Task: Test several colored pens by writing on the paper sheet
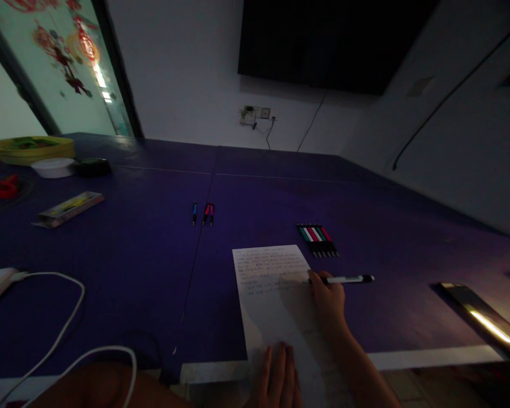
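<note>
A white sheet of paper (267,317) lies over the front edge of the purple table, its upper part covered with lines of handwriting. My right hand (328,297) rests at the sheet's right side, fingers closed round a white and black pen (348,279). The pen's tip is at the end of a written line, and its back end points right. Near the bottom of the sheet my left hand (277,377) lies flat, fingers stretched out, holding nothing. Behind the paper, to the right, several pens (317,240) with coloured barrels lie side by side.
A blue pen (194,213) and two reddish pens (208,214) lie mid-table. At left are a flat box (71,208), a yellow basket (34,150), a white bowl (54,167) and a white cable (74,314). A phone-like dark slab (478,311) lies at right.
</note>
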Demonstrator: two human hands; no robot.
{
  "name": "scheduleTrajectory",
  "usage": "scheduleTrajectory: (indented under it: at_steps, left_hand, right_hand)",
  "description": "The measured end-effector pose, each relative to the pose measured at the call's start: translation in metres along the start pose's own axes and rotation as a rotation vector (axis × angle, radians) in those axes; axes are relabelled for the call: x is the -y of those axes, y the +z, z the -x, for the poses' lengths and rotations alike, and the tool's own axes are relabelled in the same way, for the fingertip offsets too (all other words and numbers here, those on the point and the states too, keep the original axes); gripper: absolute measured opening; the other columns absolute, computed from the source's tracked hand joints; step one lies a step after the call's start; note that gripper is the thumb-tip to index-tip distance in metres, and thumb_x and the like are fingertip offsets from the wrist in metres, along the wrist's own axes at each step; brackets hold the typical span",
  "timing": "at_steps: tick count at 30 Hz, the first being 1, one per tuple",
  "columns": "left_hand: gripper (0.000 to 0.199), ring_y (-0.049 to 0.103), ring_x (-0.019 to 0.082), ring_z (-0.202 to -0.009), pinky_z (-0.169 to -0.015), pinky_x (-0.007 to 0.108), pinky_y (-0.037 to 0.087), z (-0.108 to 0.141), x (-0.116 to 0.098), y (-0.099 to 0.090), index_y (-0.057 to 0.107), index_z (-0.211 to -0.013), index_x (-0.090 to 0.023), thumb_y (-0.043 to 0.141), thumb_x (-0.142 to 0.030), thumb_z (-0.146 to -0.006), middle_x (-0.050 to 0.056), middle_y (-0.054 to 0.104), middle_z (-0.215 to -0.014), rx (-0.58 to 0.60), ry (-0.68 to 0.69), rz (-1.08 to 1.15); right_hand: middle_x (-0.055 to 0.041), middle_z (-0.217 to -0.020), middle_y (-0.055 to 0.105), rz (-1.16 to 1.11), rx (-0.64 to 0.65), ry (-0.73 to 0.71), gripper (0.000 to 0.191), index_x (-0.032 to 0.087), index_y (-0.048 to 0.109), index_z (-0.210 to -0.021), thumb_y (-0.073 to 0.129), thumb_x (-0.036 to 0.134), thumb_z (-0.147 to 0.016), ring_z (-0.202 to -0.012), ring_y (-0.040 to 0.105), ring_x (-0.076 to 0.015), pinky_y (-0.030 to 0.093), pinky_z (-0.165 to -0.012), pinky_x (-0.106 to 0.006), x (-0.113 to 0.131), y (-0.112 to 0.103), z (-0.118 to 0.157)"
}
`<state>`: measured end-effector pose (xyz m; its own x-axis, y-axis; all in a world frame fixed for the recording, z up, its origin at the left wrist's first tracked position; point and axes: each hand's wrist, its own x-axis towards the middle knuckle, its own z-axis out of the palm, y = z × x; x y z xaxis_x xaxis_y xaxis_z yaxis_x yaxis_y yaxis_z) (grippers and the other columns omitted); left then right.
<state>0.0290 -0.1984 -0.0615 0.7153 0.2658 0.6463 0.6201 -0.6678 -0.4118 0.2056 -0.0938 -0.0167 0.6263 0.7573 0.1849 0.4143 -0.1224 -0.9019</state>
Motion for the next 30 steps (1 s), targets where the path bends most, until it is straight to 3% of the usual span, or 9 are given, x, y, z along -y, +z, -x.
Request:
scheduleTrajectory:
  at_steps: [5,9,14,22,30]
  left_hand:
    - [0.020,0.052,0.026,-0.100,-0.095,0.056,0.017,0.000,0.001,0.003,0.048,-0.086,-0.014,0.041,-0.032,-0.080,0.016,0.055,-0.112,0.019,-0.047,0.052]
    - [0.028,0.051,0.027,-0.102,-0.094,0.057,0.019,0.004,0.002,0.004,0.041,-0.101,-0.017,0.045,-0.034,-0.079,0.015,0.052,-0.115,0.015,-0.025,0.072]
    - [0.033,0.049,0.028,-0.105,-0.094,0.056,0.021,0.006,0.003,0.003,0.041,-0.106,-0.018,0.049,-0.033,-0.078,0.013,0.052,-0.116,0.019,-0.003,0.057]
    - [0.043,0.043,0.028,-0.111,-0.096,0.058,0.019,0.016,-0.011,0.013,0.037,-0.112,-0.019,0.051,-0.038,-0.077,0.015,0.044,-0.124,0.134,0.007,0.041]
    - [0.035,0.047,0.028,-0.107,-0.095,0.058,0.019,0.008,0.002,0.004,0.041,-0.109,-0.018,0.049,-0.034,-0.078,0.015,0.051,-0.117,0.062,0.048,0.052]
  right_hand:
    - [0.0056,-0.034,0.035,-0.028,0.039,0.040,0.031,0.019,0.039,-0.046,0.048,0.044,-0.063,-0.037,0.031,-0.0087,0.024,-0.037,-0.021,0.006,-0.001,0.006]
    - [0.0043,-0.035,0.035,0.163,0.058,-0.028,0.027,0.019,0.039,-0.043,0.045,0.041,-0.058,-0.038,0.033,-0.0096,0.025,-0.040,-0.022,0.011,-0.002,0.004]
    - [0.0019,-0.036,0.038,0.335,0.010,-0.117,0.023,0.020,0.040,-0.044,0.040,0.040,-0.056,-0.041,0.037,-0.0125,0.027,-0.043,-0.024,0.015,-0.001,0.004]
    - [-0.0013,-0.040,0.045,0.397,0.016,-0.144,0.023,0.021,0.038,-0.045,0.036,0.039,-0.059,-0.044,0.042,-0.0147,0.028,-0.048,-0.025,0.013,-0.001,0.005]
    - [-0.0020,-0.041,0.047,0.393,0.010,-0.161,0.024,0.021,0.039,-0.045,0.037,0.038,-0.060,-0.045,0.043,-0.0149,0.030,-0.047,-0.025,0.013,-0.001,0.005]
